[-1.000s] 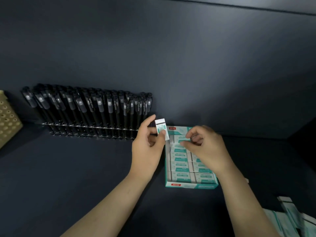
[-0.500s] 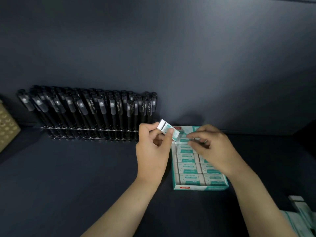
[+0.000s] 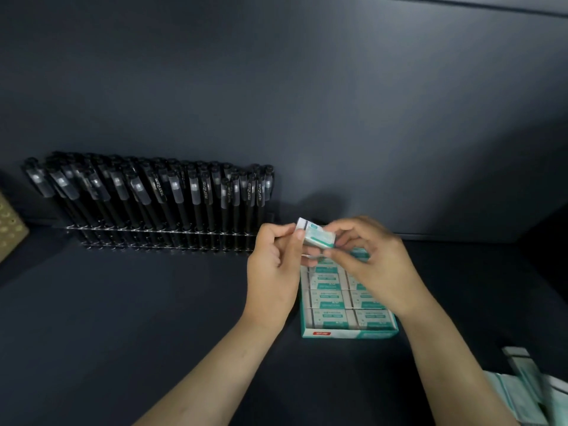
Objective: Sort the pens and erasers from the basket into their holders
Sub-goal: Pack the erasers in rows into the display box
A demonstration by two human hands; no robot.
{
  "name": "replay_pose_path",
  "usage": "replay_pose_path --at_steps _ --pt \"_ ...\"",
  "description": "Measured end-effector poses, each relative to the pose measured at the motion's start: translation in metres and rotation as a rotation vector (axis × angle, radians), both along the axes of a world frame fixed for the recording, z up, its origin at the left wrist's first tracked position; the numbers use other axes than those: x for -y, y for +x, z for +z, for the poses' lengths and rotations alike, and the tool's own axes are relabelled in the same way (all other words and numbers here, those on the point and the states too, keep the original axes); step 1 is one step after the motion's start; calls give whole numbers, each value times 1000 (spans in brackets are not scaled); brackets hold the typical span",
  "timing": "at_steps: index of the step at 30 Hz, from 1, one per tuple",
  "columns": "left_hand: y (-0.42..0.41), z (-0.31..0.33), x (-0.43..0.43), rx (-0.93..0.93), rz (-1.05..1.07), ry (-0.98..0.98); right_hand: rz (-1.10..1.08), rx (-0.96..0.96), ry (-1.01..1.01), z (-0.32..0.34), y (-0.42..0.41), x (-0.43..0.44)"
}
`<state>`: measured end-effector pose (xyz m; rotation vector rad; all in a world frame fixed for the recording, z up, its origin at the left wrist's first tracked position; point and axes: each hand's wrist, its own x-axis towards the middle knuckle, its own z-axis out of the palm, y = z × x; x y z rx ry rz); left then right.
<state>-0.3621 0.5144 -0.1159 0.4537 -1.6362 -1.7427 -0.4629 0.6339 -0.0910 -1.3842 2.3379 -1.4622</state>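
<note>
Pinching one wrapped eraser (image 3: 316, 236) between left hand (image 3: 275, 269) and right hand (image 3: 376, 265), fingers of both curled narrowly onto its two ends. Holding it tilted just above the 12 o'clock end of the eraser box (image 3: 347, 334), probably to turn it flat and match the rows packed there. Cannot see a free slot beneath the hands. Leaving the pens (image 3: 147, 195) upright in their rack (image 3: 159, 238) at 10 o'clock, and loose erasers (image 3: 522, 392) at 4 o'clock for later.

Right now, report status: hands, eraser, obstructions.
Both the left hand and right hand pinch one eraser. Held over the box, far end. Racked pens left, apart.
</note>
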Motion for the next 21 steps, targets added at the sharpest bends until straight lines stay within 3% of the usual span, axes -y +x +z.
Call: replay_pose_path --at_steps 4,9,14,21 --pt "0 -7 8 104 2 -350 -69 213 -78 8 -10 -13" --pt "-4 -19 7 266 60 -811 -265 308 7 5 -23 -25" --pt "-6 -22 5 315 134 -845 -348 289 107 2 -30 -28" --pt "-5 -22 4 320 77 -788 -291 295 236 4 -22 -27"
